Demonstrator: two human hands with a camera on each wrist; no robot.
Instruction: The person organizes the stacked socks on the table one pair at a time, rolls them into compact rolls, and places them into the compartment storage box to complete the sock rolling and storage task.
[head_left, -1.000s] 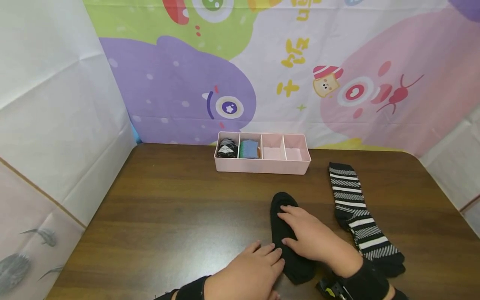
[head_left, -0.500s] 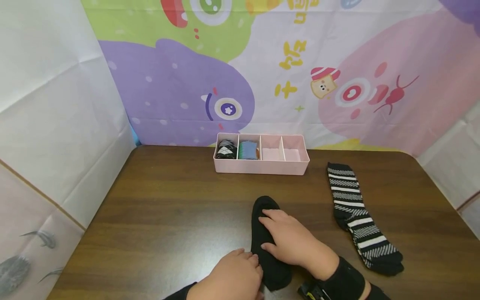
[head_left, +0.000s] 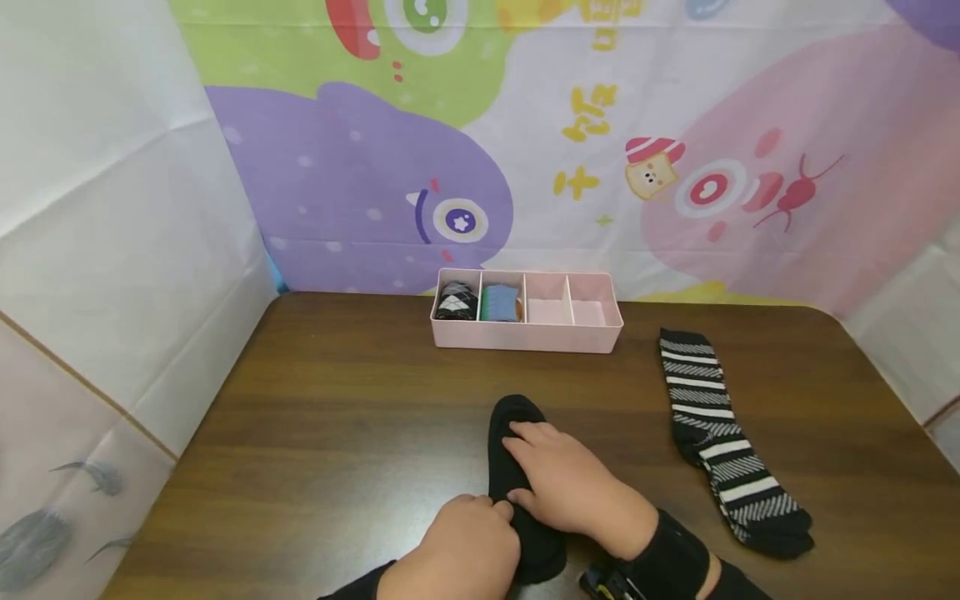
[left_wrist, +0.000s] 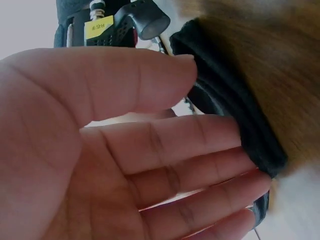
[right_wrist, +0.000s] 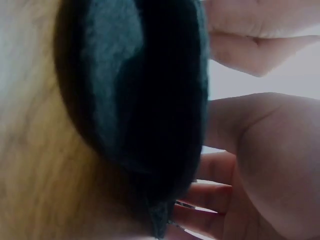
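A black sock (head_left: 504,454) lies flat on the table at the front middle, its toe end pointing away from me. My right hand (head_left: 566,483) rests on top of it from the right, fingers spread. From the left, my left hand (head_left: 457,550) touches the sock's edge. In the left wrist view that hand's fingers are nearly straight, with their tips along the edge of the black sock (left_wrist: 235,100) and the thumb close by. Up close in the right wrist view, the black sock (right_wrist: 165,100) shows a dark hollow between its layers.
Black-and-white striped socks (head_left: 735,450) lie stretched out on the right of the table. At the back stands a pink divided box (head_left: 525,337). It holds a rolled argyle sock (head_left: 457,302) and a rolled blue sock (head_left: 500,303); its two right compartments are bare.
Both hands have slid the black sock to the left across the table. The left hand's fingers look more bent at the sock's edge than before. The striped socks and box stay put.
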